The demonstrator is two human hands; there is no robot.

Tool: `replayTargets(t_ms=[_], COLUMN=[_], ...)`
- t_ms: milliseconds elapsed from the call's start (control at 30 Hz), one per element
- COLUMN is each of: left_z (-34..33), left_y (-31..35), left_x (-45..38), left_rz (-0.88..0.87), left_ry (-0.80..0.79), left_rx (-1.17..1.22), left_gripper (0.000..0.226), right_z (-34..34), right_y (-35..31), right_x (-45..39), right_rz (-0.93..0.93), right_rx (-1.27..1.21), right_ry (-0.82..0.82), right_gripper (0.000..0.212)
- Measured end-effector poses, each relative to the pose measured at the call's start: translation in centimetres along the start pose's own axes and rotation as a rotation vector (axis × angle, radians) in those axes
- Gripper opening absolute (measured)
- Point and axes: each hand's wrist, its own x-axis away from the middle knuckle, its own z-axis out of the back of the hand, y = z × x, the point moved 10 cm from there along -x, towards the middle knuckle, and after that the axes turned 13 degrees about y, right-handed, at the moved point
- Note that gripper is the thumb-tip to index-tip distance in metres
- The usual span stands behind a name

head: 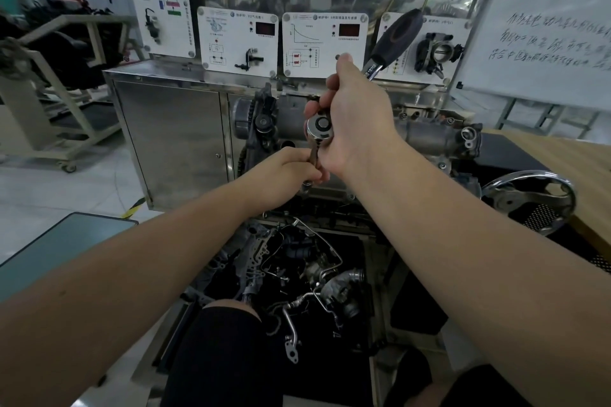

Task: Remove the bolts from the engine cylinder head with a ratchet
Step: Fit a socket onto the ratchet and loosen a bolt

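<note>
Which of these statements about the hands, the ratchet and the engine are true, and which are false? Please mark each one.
1. The right hand grips the ratchet near its head. True.
2. The ratchet's black handle points down toward the floor. False: it points up and to the right, toward the panels.
3. The left hand pinches the extension below the ratchet head. True.
4. The left hand rests open on the wooden table. False: its fingers are around the extension, over the engine.
5. A metal wheel lies at the right. True.
</note>
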Motion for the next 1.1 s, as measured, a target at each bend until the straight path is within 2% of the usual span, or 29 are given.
replayTargets(t_ms=[67, 167, 200, 333, 467, 633, 900, 967, 1000, 1100], left_z=[-0.1, -0.1, -0.1, 0.1, 0.2, 0.1, 0.0, 0.3, 0.5, 1.0], left_y=[-0.3, -0.1, -0.1, -0.2, -0.4, -0.7, -1.6, -0.6, 0.0, 0.8], left_x=[0.0, 0.1, 0.1, 0.3, 0.3, 0.3, 0.4, 0.1, -0.1, -0.5], left_rz=[0.006, -0.005, 0.001, 0.010, 0.027, 0.022, 0.023, -0.003, -0.005, 0.004], left_ry=[-0.009, -0.013, -0.009, -0.007, -0.011, 0.000, 0.008, 0.012, 0.021, 0.036], left_rx=[0.012, 0.053, 0.048, 0.027, 0.034, 0.026, -0.020, 0.011, 0.016, 0.039], left_gripper=[0.024, 0.050, 0.052, 0.045, 0.021, 0.021, 0.018, 0.034, 0.034, 0.017], right_z=[-0.1, -0.1, -0.2, -0.2, -0.3, -0.8, 0.9, 0.5, 0.2, -0.6], right_y=[0.1, 0.1, 0.0, 0.3, 0.4, 0.5, 2.4, 1.3, 0.7, -0.7], right_x=[0.1, 0.2, 0.2, 0.3, 0.4, 0.4, -0.3, -0.2, -0.1, -0.2], right_rz=[0.006, 0.020, 0.023, 0.005, 0.014, 0.025, -0.084, -0.044, -0.023, 0.010], right_rx=[0.003, 0.008, 0.006, -0.013, 0.021, 0.089, 0.023, 0.031, 0.034, 0.028], right_ry=[-0.003, -0.015, -0.020, -0.042, -0.047, -0.060, -0.029, -0.040, -0.042, -0.043], right_gripper=[0.038, 0.038, 0.038, 0.037, 0.037, 0.038, 0.038, 0.039, 0.039, 0.040])
